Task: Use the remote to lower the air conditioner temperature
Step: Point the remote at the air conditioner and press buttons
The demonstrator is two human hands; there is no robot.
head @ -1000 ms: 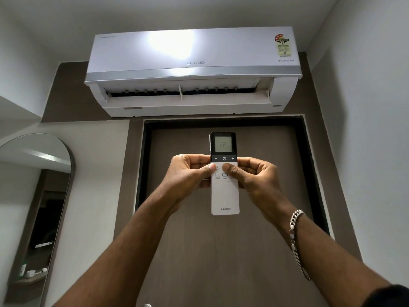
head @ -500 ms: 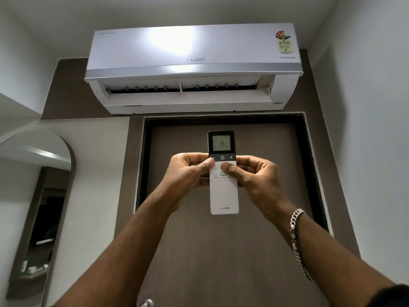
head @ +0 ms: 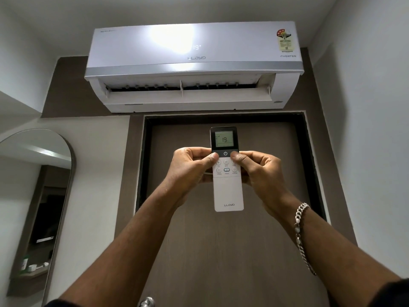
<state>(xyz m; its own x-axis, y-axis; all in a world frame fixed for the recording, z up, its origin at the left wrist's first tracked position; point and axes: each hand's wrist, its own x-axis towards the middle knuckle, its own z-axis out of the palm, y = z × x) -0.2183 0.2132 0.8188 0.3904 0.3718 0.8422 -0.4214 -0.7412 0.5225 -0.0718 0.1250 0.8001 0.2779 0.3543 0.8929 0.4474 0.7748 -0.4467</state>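
Note:
A white remote with a black top is held upright at arm's length below the air conditioner. Its screen reads 19. My left hand grips the remote's left side, its thumb resting on the left button of the black strip. My right hand grips the right side, thumb on the right button of that strip. The white wall unit hangs above a door, its flap open, and a faint 19 glows on its front panel.
A brown door in a dark frame fills the space behind the remote, with a metal handle at the bottom edge. An arched mirror hangs on the left wall. A white wall runs close on the right.
The remote's reading dropped from 22 to 19, and 19 now glows on the unit's panel. Both thumbs have moved up from the white buttons onto the black strip.

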